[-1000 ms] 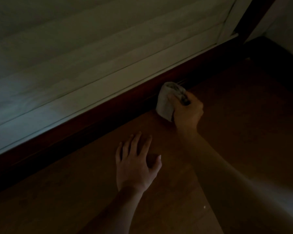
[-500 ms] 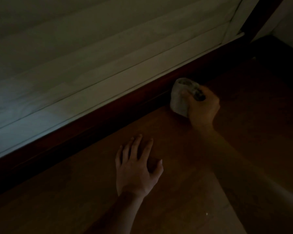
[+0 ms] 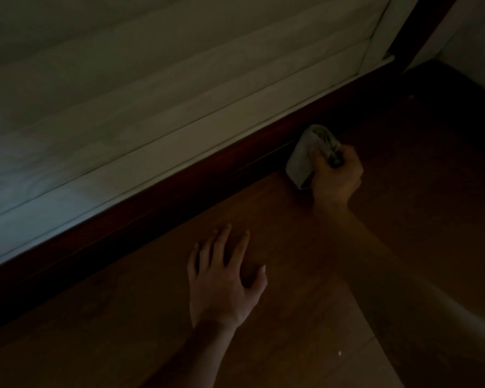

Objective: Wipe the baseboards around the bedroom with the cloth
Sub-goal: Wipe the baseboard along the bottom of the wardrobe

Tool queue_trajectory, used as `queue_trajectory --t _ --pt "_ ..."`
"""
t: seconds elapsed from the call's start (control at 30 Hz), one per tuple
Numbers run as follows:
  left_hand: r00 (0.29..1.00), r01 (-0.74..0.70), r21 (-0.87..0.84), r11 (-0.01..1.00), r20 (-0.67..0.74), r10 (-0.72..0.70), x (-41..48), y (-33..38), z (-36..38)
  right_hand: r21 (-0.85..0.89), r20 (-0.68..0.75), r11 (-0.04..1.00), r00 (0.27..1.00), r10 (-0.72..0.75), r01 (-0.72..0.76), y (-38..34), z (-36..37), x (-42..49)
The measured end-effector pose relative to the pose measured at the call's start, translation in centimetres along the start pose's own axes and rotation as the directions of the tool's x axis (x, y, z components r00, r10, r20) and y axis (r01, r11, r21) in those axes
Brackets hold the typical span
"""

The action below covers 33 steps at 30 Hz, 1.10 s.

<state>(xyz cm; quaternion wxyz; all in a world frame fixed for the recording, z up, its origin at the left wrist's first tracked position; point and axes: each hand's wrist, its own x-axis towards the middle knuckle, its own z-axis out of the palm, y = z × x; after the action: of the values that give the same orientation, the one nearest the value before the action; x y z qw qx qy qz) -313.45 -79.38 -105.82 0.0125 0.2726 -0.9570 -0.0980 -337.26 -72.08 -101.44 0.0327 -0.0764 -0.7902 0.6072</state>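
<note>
Right hand (image 3: 335, 177) is gripping cloth (image 3: 301, 161) against baseboard (image 3: 179, 197) running lower-left to upper-right; left hand (image 3: 221, 278), farther off, is resting flat and open on floor (image 3: 305, 303).

Dim wooden floor (image 3: 95, 331); left hand (image 3: 221, 284) flat on it; pale speck (image 3: 339, 353), perhaps crumb.
</note>
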Motion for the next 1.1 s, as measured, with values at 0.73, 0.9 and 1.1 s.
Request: queue_trajectory --t 0.73,0.9,1.1 --pt "1.0 -0.001 -0.03 1.0 -0.018 0.001 -0.1 0.0 0.0 0.056 0.033 0.996 0.997 0.064 -0.065 0.8 1.8 -6.1" --pt "1.0 0.005 -0.045 0.999 -0.022 -0.006 -0.1 0.0 -0.1 0.148 -0.034 0.981 0.991 0.127 -0.121 -0.2 2.9 -7.2" --pt "0.999 -0.014 -0.062 0.998 -0.037 0.012 -0.3 -0.1 -0.2 0.139 0.144 0.976 0.979 0.146 -0.166 0.5 2.1 -9.2"
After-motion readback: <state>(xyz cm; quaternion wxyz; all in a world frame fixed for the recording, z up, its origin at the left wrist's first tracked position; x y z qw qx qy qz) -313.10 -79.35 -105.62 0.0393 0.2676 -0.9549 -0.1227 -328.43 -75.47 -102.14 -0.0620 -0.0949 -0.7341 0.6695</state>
